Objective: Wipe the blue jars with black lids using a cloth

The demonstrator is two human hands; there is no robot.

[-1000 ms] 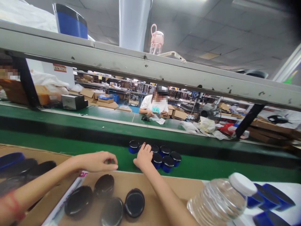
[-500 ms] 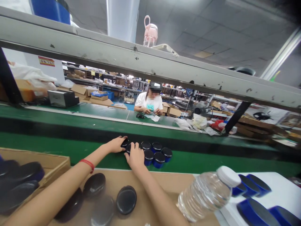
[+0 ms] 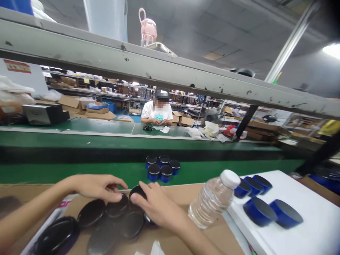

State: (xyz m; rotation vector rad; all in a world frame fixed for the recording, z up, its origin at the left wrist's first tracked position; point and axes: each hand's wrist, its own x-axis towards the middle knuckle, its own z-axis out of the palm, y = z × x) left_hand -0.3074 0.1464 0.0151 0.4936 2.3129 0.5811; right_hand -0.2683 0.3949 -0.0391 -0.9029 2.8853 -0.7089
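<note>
My left hand (image 3: 97,186) rests with its fingertips closed on a round black-lidded jar (image 3: 117,207) on the brown cardboard (image 3: 175,198) in front of me. Just to its right, my right hand (image 3: 156,207) grips another black-lidded jar (image 3: 137,192) by its edge, tilted up off the cardboard. Several more black round lids (image 3: 91,214) lie flat around and below both hands. Beyond them, a cluster of several blue jars with black lids (image 3: 162,167) stands on the green conveyor belt (image 3: 79,171).
A clear water bottle (image 3: 212,202) with a white cap lies tilted right of my right hand. A white board (image 3: 308,198) at the right carries several blue jars (image 3: 259,209). A person (image 3: 156,111) sits at the far table, under a grey overhead shelf (image 3: 159,72).
Both hands pulled back from the jar cluster on the belt to the cardboard, each bringing a black-lidded jar. The cluster on the belt is smaller. The view shifted right.
</note>
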